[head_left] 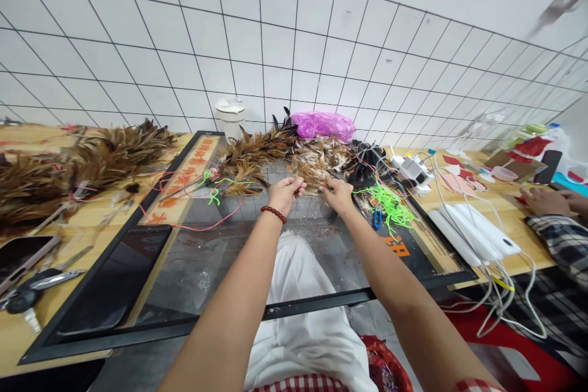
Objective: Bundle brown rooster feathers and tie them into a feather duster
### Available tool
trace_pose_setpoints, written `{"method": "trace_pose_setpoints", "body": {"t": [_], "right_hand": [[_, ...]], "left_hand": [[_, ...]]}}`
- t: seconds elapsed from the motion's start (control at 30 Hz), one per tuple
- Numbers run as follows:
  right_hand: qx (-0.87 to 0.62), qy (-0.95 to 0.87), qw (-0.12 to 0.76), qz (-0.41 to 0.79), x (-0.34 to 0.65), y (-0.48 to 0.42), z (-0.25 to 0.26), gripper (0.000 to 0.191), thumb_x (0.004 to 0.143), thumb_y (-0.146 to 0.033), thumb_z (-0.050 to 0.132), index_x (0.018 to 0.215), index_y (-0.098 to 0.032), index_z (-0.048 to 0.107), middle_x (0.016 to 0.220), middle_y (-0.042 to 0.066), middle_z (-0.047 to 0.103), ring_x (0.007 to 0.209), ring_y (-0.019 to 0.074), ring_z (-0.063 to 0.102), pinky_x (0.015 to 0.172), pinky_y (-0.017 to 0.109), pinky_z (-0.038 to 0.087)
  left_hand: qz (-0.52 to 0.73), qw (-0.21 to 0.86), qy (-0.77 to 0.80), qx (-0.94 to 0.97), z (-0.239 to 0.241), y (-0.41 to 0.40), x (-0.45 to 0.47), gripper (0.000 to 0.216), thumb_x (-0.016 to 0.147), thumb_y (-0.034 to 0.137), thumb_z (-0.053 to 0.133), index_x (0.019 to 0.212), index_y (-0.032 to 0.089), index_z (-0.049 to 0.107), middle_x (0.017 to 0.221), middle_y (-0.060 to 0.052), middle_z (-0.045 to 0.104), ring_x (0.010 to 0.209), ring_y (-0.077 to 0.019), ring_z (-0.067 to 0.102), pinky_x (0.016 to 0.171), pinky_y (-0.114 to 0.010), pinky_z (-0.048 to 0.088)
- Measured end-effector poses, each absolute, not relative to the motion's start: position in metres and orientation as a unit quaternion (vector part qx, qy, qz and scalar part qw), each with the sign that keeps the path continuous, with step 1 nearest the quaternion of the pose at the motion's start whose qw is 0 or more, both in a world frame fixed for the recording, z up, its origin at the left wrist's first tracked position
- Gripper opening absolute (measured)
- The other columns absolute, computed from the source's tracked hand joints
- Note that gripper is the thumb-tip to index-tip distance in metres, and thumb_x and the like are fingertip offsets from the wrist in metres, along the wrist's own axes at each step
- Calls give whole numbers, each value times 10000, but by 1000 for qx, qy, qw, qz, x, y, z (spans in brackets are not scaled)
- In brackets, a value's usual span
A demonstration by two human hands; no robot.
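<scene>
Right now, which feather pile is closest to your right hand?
The brown-and-white pile in front of the purple bag, beside the right hand. The brown bunch near the white cup and the feathers at far left lie farther away.

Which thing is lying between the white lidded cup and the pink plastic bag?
In the head view, a bundle of brown feathers lies between the white lidded cup and the pink plastic bag, darkest near the bag.

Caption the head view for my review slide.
Left hand and right hand close together by a pile of brown feathers, over a black-framed clear panel.
</scene>
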State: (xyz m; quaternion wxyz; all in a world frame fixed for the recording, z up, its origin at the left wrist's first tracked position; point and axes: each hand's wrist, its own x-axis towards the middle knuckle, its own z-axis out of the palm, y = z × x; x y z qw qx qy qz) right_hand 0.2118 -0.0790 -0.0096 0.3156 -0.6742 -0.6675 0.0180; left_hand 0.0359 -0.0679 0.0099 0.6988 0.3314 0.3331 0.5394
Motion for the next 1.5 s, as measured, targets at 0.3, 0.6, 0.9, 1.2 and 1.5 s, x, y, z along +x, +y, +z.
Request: {"method": "trace_pose_setpoints", "body": {"t": [0.3, 0.6, 0.9, 1.2, 1.5], "right_hand": [[-647, -625, 437, 8, 217, -81, -7, 245, 775, -259, 503, 967, -199, 644, 882, 38, 655, 847, 192, 539, 799, 331, 334], [-601, -729, 299, -135, 211, -83, -2, 383, 819, -162, 489, 1123, -344, 637, 1102, 50, 576, 996, 225, 462, 868, 405, 260], [-549, -575, 607, 15, 220, -74, 2, 232, 817, -370, 538, 856, -196, 687, 957, 72, 617, 905, 186, 546, 818, 349, 412], [-447, -499, 644, 369, 185, -81, 5, 285, 645, -428, 710, 774, -179, 659, 664, -13, 628, 583, 112, 527, 590, 257, 447], [-497, -545, 619, 270, 179, -90, 1, 238, 702, -408, 639, 803, -195, 610, 776, 19, 660, 690, 143, 606, 692, 286, 508]], "left_hand": [[539, 699, 334, 330, 10, -68, 36, 259, 577, 216, 804, 668, 101, 591, 626, -32, 641, 522, -62, 534, 536, -202, 403], [532, 697, 334, 347, 8, -68, 38, 251, 586, 221, 797, 652, 99, 588, 620, -32, 633, 515, -62, 529, 538, -208, 404], [533, 696, 334, 346, 8, -68, 37, 251, 582, 219, 799, 644, 106, 584, 619, -32, 635, 515, -64, 531, 537, -207, 408], [522, 697, 335, 360, 10, -72, 37, 230, 617, 219, 784, 694, 89, 611, 674, -59, 660, 570, -89, 595, 581, -224, 469], [464, 669, 405, 416, 10, -73, 43, 235, 644, 241, 773, 695, 93, 598, 580, -37, 618, 470, -125, 600, 453, -228, 457]]}}
